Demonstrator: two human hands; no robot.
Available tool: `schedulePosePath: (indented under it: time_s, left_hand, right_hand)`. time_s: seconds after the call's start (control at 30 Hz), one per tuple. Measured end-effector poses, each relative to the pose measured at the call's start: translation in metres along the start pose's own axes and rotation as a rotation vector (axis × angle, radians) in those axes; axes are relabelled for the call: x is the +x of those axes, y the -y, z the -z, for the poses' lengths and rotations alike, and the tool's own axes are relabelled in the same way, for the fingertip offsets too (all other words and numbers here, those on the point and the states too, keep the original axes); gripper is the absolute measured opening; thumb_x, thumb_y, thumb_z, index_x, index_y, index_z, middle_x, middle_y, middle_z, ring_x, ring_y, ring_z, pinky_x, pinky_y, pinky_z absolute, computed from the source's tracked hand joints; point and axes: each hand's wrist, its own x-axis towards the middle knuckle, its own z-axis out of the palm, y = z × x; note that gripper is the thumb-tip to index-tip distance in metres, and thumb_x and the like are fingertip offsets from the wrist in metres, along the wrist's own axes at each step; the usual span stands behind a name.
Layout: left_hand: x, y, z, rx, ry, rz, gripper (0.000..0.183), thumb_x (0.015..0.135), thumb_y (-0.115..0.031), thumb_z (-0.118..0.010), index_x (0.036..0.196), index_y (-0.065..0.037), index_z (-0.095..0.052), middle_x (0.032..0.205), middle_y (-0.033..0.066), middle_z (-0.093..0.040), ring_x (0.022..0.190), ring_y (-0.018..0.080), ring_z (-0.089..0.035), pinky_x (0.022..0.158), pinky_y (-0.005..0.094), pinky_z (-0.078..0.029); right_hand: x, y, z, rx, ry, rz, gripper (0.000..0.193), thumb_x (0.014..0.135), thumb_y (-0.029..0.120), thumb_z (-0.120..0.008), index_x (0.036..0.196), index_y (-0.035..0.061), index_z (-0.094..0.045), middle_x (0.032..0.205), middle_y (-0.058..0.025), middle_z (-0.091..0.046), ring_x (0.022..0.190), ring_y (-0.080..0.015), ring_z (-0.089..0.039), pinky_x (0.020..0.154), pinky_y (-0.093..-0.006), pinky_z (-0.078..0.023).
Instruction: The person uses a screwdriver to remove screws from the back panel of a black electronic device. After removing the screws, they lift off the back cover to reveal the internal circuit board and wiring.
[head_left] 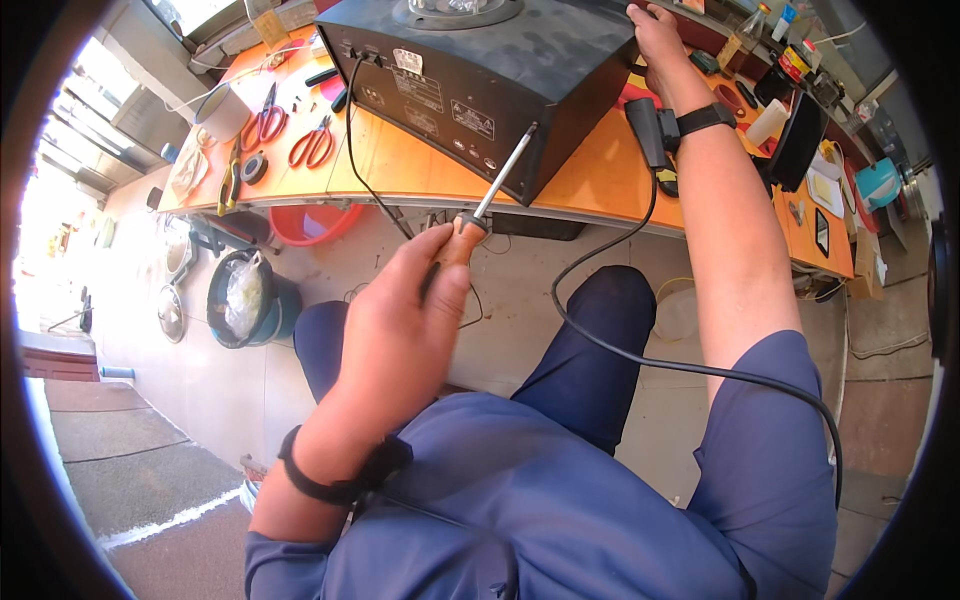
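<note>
My left hand (pixel 400 320) is closed round the orange-and-black handle of a screwdriver (pixel 503 175). The shaft slants up and away, and its tip meets the lower right corner area of the back panel on a black box-shaped appliance (pixel 585 70). Whether the tip sits in a screw cannot be made out. This appliance stands tilted on the orange table (pixel 590 180), with a round ring on its top face and labels on the panel. At its far right corner, my right hand (pixel 658 45) grips the edge, fingers partly hidden at the picture's rim.
Red-handled scissors (pixel 268 120), a second red-handled cutter (pixel 312 145), pliers (pixel 230 178) and a black tape roll (pixel 255 168) lie at the table's left. A black cable (pixel 690 370) loops across my lap. Below stand a red basin (pixel 312 224) and a bucket (pixel 284 310).
</note>
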Motion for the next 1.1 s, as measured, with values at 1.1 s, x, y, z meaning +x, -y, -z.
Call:
schedulePosePath:
  time_s: [1.1]
  left_hand:
    - [0.006,-0.013,0.005,-0.847,0.167,0.473,0.031,0.106,-0.025,-0.058,0.124,0.0,-0.058,0.098,0.0077,-0.068,0.068,0.0111,-0.061,0.055,0.0252,-0.048]
  right_hand:
    - [0.017,-0.018,-0.005,-0.033,-0.022,0.066,0.063,0.091,0.039,-0.072,0.143,0.0087,-0.054,0.117,-0.0161,-0.066,0.103,-0.0254,-0.064,0.083,-0.0392,-0.053]
